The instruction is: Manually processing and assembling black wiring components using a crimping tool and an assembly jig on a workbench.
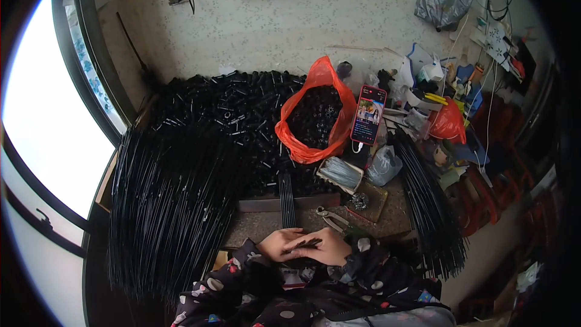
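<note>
My left hand [278, 244] and my right hand [325, 246] are together at the near edge of the worktop, fingers overlapping. Both are closed around the near end of a narrow bundle of thin black rods [286, 200], which runs away from me toward a heap of small black tubular parts [242, 106]. Dark tips poke out between my fingers. How each finger grips is partly hidden. Just right of my hands lie pliers [332, 218] with pale handles.
Long black rods [175, 206] fan out at left, more rods [426, 206] at right. A red plastic bag [290, 145] holds small dark parts. Beside it are a lit phone [368, 113], a tray of thin pale wires [341, 173], a clear bag [384, 165] and clutter.
</note>
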`<state>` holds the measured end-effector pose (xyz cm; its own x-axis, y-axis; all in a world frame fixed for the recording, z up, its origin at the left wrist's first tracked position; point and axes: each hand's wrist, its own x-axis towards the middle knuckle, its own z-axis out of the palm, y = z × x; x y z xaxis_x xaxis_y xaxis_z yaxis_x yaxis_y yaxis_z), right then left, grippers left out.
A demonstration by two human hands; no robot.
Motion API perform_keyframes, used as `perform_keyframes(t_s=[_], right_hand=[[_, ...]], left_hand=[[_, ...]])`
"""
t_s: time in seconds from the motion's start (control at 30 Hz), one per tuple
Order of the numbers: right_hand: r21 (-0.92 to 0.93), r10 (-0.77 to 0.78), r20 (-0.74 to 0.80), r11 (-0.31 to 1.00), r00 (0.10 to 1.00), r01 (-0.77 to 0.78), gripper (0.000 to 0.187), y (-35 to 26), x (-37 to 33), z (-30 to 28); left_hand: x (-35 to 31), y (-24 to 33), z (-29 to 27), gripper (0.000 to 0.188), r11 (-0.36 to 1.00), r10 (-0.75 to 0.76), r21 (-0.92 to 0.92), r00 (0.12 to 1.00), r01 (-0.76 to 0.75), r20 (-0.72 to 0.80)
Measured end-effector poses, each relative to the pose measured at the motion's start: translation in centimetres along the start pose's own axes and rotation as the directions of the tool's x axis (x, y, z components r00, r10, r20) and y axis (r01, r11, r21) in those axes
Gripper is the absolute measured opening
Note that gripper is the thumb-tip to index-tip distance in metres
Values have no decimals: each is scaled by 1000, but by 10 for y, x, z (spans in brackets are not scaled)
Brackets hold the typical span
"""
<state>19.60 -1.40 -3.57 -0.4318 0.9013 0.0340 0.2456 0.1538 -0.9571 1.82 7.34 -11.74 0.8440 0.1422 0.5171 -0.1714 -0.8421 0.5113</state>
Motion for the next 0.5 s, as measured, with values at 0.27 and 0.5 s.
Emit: perform_keyframes(t_s=[0.27,0.5], right_hand=[[-1,-303,126,952,945,305,38,-70,1,-17],[411,-344,229,882,911,230,89,-71,29,-34]], left_hand=[[6,38,-27,30,898,-271,-335,958,285,90],[58,108,-97,21,869,-186,-469,982,155,-20]])
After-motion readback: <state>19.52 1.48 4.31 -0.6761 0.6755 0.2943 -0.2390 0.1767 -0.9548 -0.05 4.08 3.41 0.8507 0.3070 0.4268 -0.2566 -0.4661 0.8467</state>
